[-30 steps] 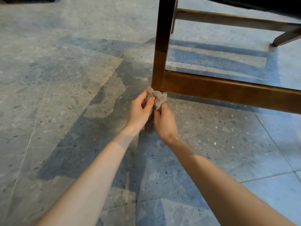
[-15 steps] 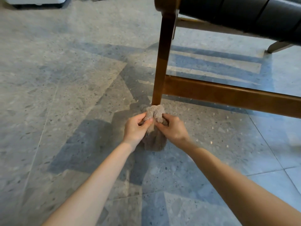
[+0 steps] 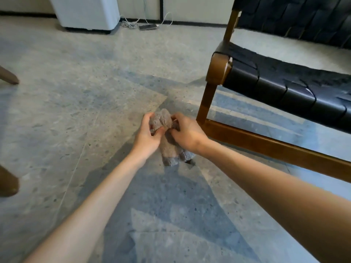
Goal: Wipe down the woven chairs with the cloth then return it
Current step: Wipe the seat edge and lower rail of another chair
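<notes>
The left hand [image 3: 147, 136] and right hand [image 3: 188, 134] gripped the cloth [image 3: 161, 121] over open floor [image 3: 76, 114], just left of the chair leg [image 3: 206, 103]. Leftward and toward the far wall the floor lay bare for a wide stretch. On the right, the leg, the low rail [image 3: 275, 147] running near the floor and the woven seat [image 3: 284, 88] above it barred the way, with a gap open between seat and rail. Two wooden legs [image 3: 8, 77] stood at the left edge, well apart from the hands. A white box [image 3: 85, 12], cables [image 3: 131, 23] and a phone [image 3: 148, 26] lay by the far wall.
</notes>
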A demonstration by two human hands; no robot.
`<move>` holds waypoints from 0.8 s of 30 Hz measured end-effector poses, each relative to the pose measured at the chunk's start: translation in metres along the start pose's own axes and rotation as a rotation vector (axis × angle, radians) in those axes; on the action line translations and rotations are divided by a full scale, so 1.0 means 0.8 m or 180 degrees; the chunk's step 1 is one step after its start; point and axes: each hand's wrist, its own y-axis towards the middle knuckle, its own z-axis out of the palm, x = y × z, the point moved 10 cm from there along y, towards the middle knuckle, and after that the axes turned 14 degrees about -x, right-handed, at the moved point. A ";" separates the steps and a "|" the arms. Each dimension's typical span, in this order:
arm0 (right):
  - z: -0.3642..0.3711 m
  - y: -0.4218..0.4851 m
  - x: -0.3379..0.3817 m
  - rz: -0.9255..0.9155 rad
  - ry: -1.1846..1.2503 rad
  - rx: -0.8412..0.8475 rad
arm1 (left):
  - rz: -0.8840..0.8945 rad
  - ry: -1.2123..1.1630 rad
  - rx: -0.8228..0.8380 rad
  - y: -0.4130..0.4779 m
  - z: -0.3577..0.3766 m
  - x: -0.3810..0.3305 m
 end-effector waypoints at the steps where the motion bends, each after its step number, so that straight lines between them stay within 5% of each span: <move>1: 0.003 0.008 0.015 -0.0040 0.0044 -0.0004 | -0.0023 0.0018 -0.0149 0.007 -0.013 -0.006; 7: 0.051 0.054 0.074 -0.0167 0.0206 -0.0068 | -0.0276 0.0204 -0.0743 0.046 -0.084 -0.006; 15: 0.114 0.057 0.070 0.0279 0.0685 0.0387 | -0.1202 0.0544 -0.0592 0.040 -0.122 0.024; 24: 0.020 0.033 0.172 0.0726 0.0854 0.1038 | -0.2141 0.0355 -0.0472 -0.007 -0.202 -0.130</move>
